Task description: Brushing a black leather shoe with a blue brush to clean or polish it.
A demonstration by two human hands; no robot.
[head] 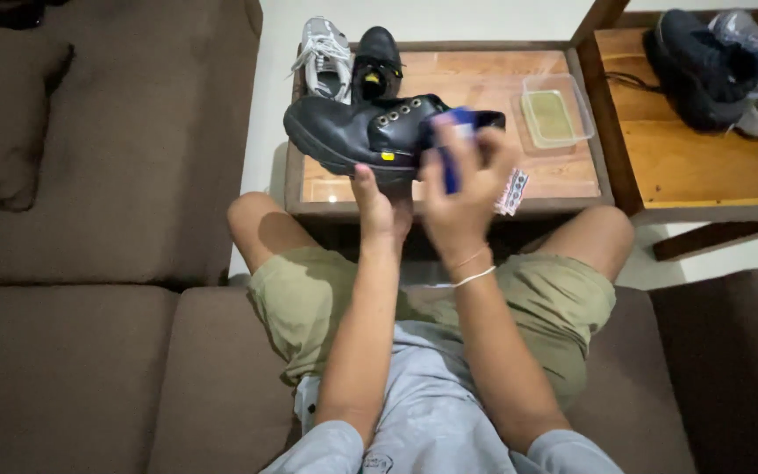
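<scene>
Black boot [357,132] is held up over the near edge of the table [484,88], lying on its side, toe toward 9 o'clock. Left hand [382,209] grips it from beneath at the sole, fingers closed on it. Right hand [465,189] presses a blue cloth [451,140] against the heel end, fingers curled around the cloth. Judged mid-wipe: the toe shows a dull sheen; heel coverage cannot be told. Second black boot [377,61] stands on the table at 12 o'clock, untouched. Both forearms are raised, elbows bent, wrists nearly together.
</scene>
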